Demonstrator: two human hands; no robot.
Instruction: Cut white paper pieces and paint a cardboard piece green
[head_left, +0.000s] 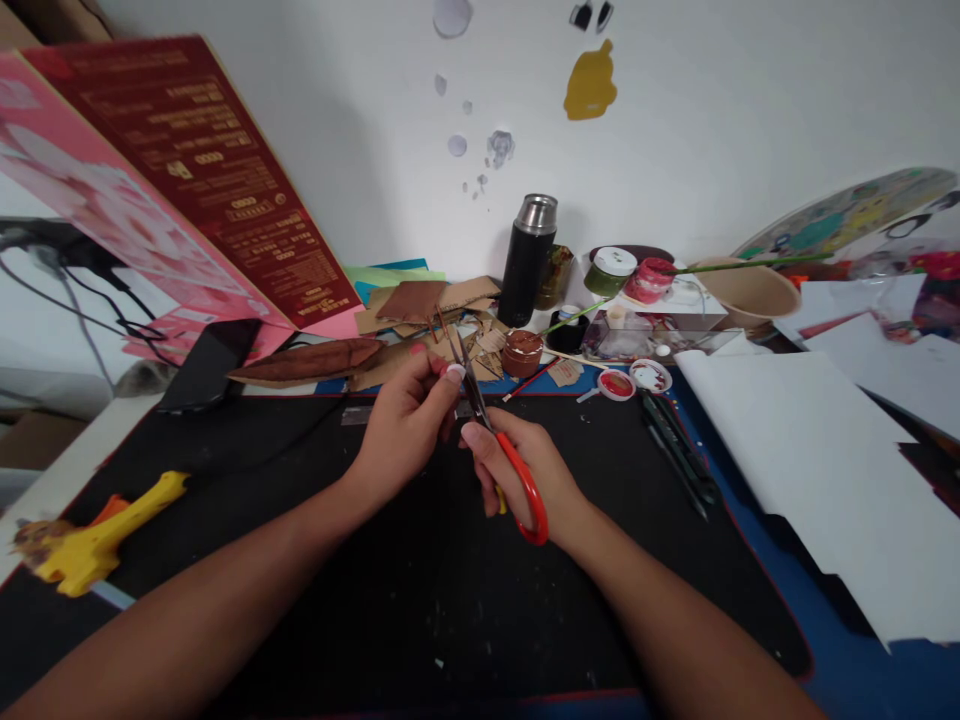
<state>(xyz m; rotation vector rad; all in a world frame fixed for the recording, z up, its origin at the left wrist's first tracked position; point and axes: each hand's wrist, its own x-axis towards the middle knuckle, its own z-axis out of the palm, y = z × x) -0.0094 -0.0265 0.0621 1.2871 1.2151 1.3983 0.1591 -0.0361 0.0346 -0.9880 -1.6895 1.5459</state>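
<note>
Head view. Scissors (511, 457): metal blades, red handle loop, mid-scene above a dark mat (420, 610); gripped by the fingers of the right hand (536, 465), tips toward the far side. Left hand (405, 405): just left of the blades, fingers pinched on a small pale piece (455, 372), its kind too small to tell. Handling, as judged: short, light snips; piece turned rather than scissors; left fingertips kept out of the blade line.

Cardboard (411, 300): flat, brown, torn-edged scraps, far side. Paint jar (522, 354): squat, round, brown, right of the scraps. Flask (527, 262): smooth black cylinder, shiny metal cap, just beyond the jar. Glue gun (112, 535): yellow plastic, near left. Paper (810, 450): white sheets, right. Mat: matt, red-edged, pale-flecked, on a blue surface (787, 562).
</note>
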